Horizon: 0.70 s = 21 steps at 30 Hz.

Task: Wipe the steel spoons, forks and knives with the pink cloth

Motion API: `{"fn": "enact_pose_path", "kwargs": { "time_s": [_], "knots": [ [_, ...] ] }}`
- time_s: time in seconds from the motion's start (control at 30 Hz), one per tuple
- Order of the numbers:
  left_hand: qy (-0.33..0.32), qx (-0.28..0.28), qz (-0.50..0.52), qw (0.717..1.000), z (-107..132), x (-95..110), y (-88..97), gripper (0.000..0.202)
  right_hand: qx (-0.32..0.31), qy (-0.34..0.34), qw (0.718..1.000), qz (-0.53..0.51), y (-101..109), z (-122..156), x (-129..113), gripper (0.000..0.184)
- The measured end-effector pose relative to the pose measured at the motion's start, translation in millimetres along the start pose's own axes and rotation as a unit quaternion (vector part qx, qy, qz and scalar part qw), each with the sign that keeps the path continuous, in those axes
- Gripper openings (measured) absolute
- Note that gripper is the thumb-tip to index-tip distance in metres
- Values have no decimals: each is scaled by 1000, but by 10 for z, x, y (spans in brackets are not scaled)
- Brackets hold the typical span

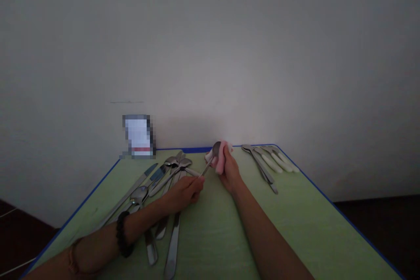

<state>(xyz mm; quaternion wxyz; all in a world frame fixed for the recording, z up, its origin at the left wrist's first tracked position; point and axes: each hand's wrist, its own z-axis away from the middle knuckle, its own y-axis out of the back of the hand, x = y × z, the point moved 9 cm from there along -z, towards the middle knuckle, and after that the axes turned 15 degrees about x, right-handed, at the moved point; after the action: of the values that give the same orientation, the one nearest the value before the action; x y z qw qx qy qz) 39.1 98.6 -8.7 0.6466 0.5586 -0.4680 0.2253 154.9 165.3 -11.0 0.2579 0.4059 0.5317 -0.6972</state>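
Observation:
My left hand point(185, 192) is closed around the handle of a metal spoon point(216, 148), which it holds slanting up to the right above the table. A pink and white cloth point(221, 162) is gripped in my right hand point(231, 169), bunched behind and beside the spoon's bowl. Below and left of my left hand lies a loose pile of metal spoons point(139, 194) and table knives point(144, 176), partly hidden by my left forearm.
On the right of the green table point(282, 227) lie more metal spoons point(260, 168) and several pieces of cutlery with white handles point(272, 162). A blurred device with a lit screen point(139, 135) stands at the back left, against the pale wall point(210, 52).

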Motion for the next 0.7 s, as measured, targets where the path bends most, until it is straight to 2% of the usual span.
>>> {"fn": "enact_pose_path", "kwargs": {
  "time_s": [0.1,0.2,0.3,0.43,0.57,0.7],
  "knots": [
    [1,-8,1,1000,1,-28,-18,52,-13,-19,998,-66,-48,2,-41,56],
    [12,-12,9,1000,7,-56,-24,54,11,-13,995,-102,-3,-20,-69,53],
    [10,-16,13,1000,14,-62,-23,55,60,-4,998,-31,112,-37,-13,51],
    [6,-28,16,999,30,-37,-30,58,100,62,987,104,224,-21,-28,53],
    [-14,-30,-9,999,30,20,-15,59,110,89,982,123,242,-3,-45,50],
    [-13,-25,-22,999,18,2,-5,59,77,58,992,88,156,24,-9,43]
  ]
}}
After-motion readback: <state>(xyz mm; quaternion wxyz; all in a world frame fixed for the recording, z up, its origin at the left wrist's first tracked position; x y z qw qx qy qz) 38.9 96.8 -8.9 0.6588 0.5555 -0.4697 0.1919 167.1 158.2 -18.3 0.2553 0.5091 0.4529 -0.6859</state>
